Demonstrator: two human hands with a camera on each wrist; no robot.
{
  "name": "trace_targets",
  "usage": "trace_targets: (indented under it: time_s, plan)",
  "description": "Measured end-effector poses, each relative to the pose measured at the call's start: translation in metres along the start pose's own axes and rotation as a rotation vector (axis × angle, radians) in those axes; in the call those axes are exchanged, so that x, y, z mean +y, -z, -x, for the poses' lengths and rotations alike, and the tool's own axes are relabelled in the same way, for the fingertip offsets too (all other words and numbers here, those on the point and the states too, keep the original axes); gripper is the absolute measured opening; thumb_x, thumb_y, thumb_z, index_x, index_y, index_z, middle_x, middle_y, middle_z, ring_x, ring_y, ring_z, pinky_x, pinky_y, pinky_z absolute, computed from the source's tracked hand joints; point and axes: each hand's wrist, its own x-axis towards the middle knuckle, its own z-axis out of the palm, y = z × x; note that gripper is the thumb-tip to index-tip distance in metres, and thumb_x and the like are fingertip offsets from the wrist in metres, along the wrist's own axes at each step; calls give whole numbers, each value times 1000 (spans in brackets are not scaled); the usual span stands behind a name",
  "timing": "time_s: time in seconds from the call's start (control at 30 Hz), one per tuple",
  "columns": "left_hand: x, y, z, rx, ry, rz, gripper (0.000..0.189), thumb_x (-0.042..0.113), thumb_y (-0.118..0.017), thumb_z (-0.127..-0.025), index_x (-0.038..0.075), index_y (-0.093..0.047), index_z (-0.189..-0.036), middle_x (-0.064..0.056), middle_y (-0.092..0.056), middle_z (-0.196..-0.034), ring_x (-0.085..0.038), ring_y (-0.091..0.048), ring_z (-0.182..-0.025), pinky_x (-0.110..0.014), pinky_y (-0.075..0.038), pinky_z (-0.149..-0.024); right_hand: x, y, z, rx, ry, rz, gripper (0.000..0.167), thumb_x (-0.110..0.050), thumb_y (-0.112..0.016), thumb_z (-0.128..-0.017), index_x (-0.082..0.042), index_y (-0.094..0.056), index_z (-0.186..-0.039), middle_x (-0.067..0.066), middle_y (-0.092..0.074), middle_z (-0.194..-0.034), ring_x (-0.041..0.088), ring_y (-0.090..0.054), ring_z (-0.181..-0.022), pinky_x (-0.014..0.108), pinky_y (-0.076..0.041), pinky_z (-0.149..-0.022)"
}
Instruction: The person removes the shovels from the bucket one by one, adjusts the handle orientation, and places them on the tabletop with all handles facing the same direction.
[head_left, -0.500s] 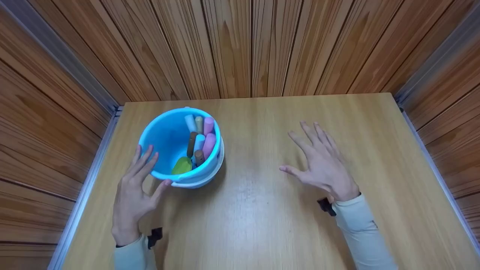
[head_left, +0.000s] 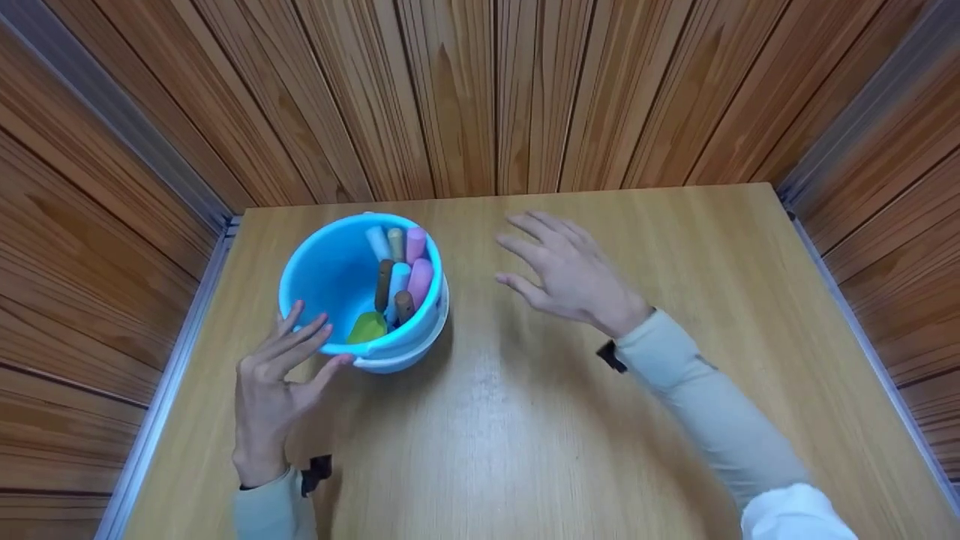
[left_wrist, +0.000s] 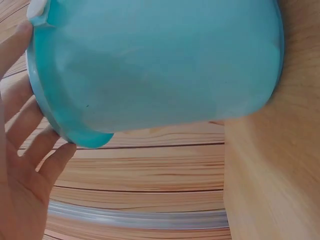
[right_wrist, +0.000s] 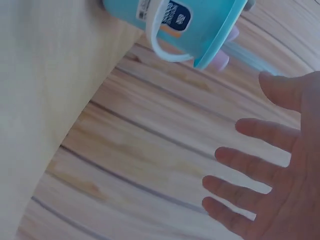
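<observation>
The left hand (head_left: 271, 382) was spread, its fingers lightly bent and apart, with fingertips against the outside of the rim (head_left: 379, 347) and the thumb near the lip on the near side; it looked like a steadying touch, not a firm grasp. The right hand (head_left: 574, 277) had hold of nothing: it hung over the table with fingers parted and thumb out, well short of the bucket.

The blue bucket (head_left: 322, 277) seemed to stand upright toward the table's far left corner, nearer the left edge than the right. Its wall looked like thin, smooth plastic, probably light, a little springy and slick to dry fingers, and unlikely to break. The flared rim offered the surest hold, best taken at opposite sides; the white handle (right_wrist: 156, 25) hung down the outer wall beside a dark label (right_wrist: 179, 16) and could snag a finger there.

Inside, a dark brown stick (head_left: 384, 286), a pink piece (head_left: 420, 281), a light blue piece (head_left: 399, 281) and other stubby handles crowded the right side, above a green piece (head_left: 367, 328). That load would likely pull the balance rightward, and the ends above the lip partly obstructed a right-side grasp.

Beyond the bare wood of the table (head_left: 480, 420), plank panels (head_left: 465, 97) rose behind the far edge, and a metal rail (head_left: 174, 360) ran along the left edge, limiting elbow room there.
</observation>
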Motion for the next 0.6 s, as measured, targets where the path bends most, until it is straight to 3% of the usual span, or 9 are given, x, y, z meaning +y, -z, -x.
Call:
trace_targets:
  time_s: [0.17, 0.4, 0.6]
  plan:
    - [1, -5, 1, 39, -52, 5, 64, 3, -103, -63, 12, -81, -122, -3, -79, -123, -30, -69, -131, -30, -47, -115, -18, 2, -45, -144, 46, -54, 56, -48, -59, -108, -15, -59, -154, 14, -52, -163, 36, -46, -153, 59, -37, -126]
    - [4, -4, 1, 18, 21, -39, 56, 13, -102, -68, 17, -83, -121, -2, -81, -120, -31, -72, -126, -21, -47, -111, -45, -7, -92, -240, 101, -132, 55, -45, -63, -107, -19, -59, -155, 10, -54, -160, 30, -49, -150, 53, -42, -124]
    - [3, 2, 2, 4, -56, -56, 58, 10, -103, -67, 14, -83, -121, -2, -80, -124, -32, -72, -126, -21, -47, -109, -71, -26, -118, -326, 159, -80, 56, -47, -60, -108, -17, -58, -155, 10, -54, -161, 30, -48, -151, 50, -40, -126]
